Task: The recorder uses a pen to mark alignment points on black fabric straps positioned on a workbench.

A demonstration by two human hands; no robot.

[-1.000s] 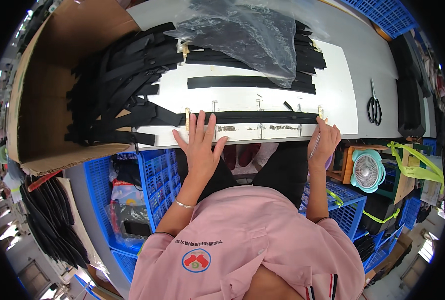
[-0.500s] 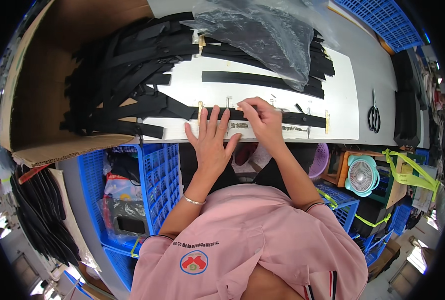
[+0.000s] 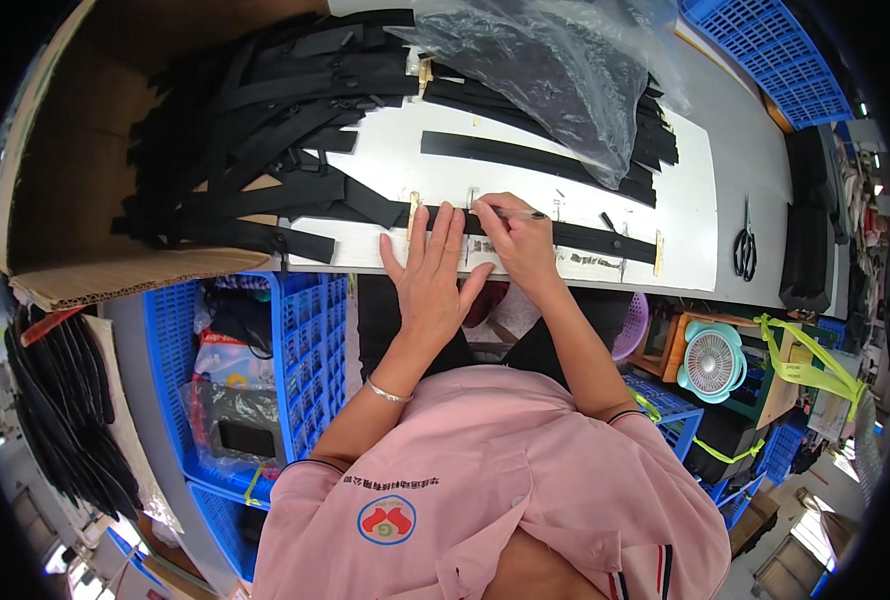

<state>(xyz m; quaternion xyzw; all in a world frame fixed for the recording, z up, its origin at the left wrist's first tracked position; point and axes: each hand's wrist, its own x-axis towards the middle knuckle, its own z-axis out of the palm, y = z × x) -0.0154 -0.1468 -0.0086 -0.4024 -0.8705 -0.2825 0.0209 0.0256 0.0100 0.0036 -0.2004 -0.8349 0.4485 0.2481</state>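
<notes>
A long black strap (image 3: 585,238) lies flat along the near edge of the white table (image 3: 685,210). My left hand (image 3: 431,272) presses flat on the strap's left part, fingers spread. My right hand (image 3: 513,240) grips a thin pen (image 3: 521,213) with its tip on the strap, right beside my left fingers. A second black strap (image 3: 525,156) lies farther back on the table.
A heap of black straps (image 3: 255,130) spills from a cardboard box (image 3: 65,170) at the left. A clear plastic bag (image 3: 555,70) lies at the back. Scissors (image 3: 745,240) rest at the right. Blue crates (image 3: 305,340) and a small fan (image 3: 711,362) sit below the table.
My right hand has come in from the strap's right end to the middle beside my left hand. My left hand has stayed flat on the strap.
</notes>
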